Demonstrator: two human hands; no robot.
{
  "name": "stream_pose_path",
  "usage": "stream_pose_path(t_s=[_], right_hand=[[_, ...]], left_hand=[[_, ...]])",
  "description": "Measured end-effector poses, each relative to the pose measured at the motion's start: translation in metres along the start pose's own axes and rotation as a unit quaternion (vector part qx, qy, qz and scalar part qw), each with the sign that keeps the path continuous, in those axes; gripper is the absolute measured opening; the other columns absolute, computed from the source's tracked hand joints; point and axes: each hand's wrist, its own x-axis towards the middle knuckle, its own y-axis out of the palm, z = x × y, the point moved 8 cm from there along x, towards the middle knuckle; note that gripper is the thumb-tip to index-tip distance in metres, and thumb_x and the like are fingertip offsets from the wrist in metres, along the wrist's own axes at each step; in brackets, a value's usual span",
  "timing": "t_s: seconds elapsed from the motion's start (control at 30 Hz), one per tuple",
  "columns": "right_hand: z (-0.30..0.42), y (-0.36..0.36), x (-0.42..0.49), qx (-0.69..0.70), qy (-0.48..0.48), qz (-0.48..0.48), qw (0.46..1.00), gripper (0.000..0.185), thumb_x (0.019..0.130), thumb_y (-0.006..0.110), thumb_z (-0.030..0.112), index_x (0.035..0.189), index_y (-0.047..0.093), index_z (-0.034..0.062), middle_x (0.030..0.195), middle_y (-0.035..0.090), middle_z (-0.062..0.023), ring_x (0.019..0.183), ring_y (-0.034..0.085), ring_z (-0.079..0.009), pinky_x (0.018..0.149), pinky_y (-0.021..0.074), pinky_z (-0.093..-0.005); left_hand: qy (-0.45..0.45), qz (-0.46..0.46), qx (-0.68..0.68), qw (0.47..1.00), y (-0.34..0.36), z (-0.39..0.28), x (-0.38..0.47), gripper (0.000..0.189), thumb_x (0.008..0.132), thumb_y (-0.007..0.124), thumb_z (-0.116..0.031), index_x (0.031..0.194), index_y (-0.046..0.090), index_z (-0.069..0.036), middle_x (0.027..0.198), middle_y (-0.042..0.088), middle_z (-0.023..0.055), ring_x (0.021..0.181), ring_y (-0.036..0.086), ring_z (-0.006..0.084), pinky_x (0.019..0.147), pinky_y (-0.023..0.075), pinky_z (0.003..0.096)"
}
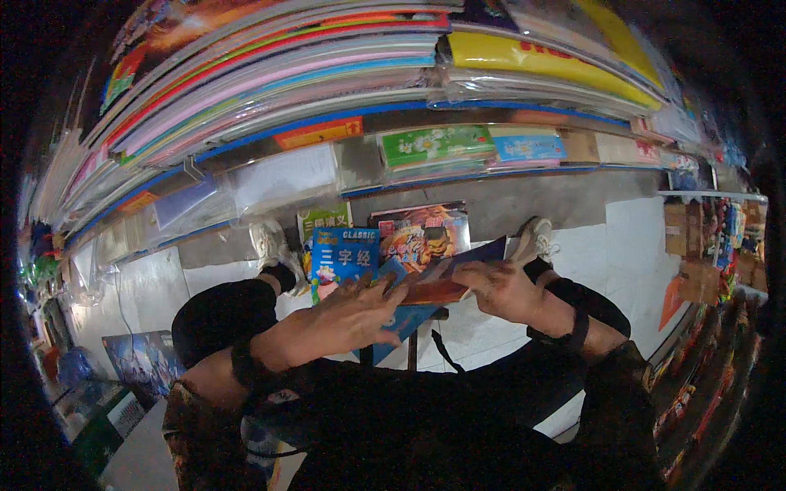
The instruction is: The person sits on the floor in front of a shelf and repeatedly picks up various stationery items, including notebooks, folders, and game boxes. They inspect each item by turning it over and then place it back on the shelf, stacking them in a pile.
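My right hand [506, 294] grips the right edge of a thin booklet [437, 289] with a brownish and dark purple cover, tilted between my knees. My left hand [338, 325] is at the booklet's left side, fingers spread over a blue booklet or cover [408, 322] partly under it; whether it grips either is unclear. Just beyond my left fingers is a blue children's book [345, 251] with large white characters. It overlaps a green book [324, 216]. Right of these lies a comic-style book [424, 236] with a fiery cover, partly hidden by the booklet.
Stacked plastic-wrapped books and pads [276, 80] fill the shelf ahead. A lower shelf bears a green flowered pack [437, 146]. My shoes [268, 242] flank the books. Cardboard boxes [697, 279] stand right, and a picture-covered item [142, 359] lies on the floor [571, 276] at left.
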Motion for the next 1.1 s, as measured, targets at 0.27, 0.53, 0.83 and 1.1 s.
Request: stream_pose_path(t_s=[0.27, 0.53, 0.83, 1.1], right_hand=[[-0.030, -0.066, -0.030, 0.317, 0.333, 0.084, 0.884, 0.024, 0.078, 0.060, 0.022, 0.088, 0.060, 0.0006, 0.076, 0.062, -0.0125, 0.063, 0.060, -0.0205, 0.059, 0.0469, -0.0319], [-0.015, -0.104, -0.075, 0.545, 0.343, -0.148, 0.751, 0.041, 0.073, 0.063, 0.009, 0.111, 0.051, -0.0005, 0.094, 0.060, -0.0114, 0.077, 0.062, -0.0214, 0.063, 0.0531, -0.0343], [0.008, -0.215, 0.080, 0.276, 0.208, -0.343, 0.874, 0.024, 0.082, 0.056, 0.009, 0.104, 0.054, -0.0007, 0.089, 0.059, -0.0029, 0.077, 0.051, -0.0083, 0.069, 0.0414, -0.0230], [-0.029, -0.257, 0.225, -0.065, 0.192, -0.335, 0.920, 0.024, 0.079, 0.062, 0.021, 0.082, 0.059, -0.0018, 0.071, 0.058, -0.0041, 0.068, 0.050, -0.0095, 0.064, 0.0408, -0.0248]], left_hand=[[0.049, -0.128, -0.170, 0.976, -0.072, -0.013, -0.033, 0.024, 0.087, 0.052, -0.019, 0.099, 0.058, 0.000, 0.067, 0.056, 0.0208, 0.055, 0.056, 0.0320, 0.050, 0.0432, 0.0398], [-0.038, -0.283, -0.165, 0.944, -0.147, -0.016, -0.105, 0.021, 0.087, 0.053, -0.016, 0.099, 0.056, 0.001, 0.060, 0.049, 0.0130, 0.055, 0.044, 0.0100, 0.051, 0.0388, 0.0266], [0.015, -0.605, -0.083, 0.791, -0.273, -0.018, -0.162, 0.029, 0.081, 0.059, -0.018, 0.098, 0.053, 0.006, 0.080, 0.062, 0.0183, 0.074, 0.059, 0.0216, 0.065, 0.0441, 0.0339], [-0.141, -0.673, 0.106, 0.718, -0.343, 0.050, -0.174, 0.030, 0.075, 0.064, -0.026, 0.091, 0.061, 0.001, 0.081, 0.061, 0.0225, 0.082, 0.058, 0.0368, 0.070, 0.0456, 0.0423]])
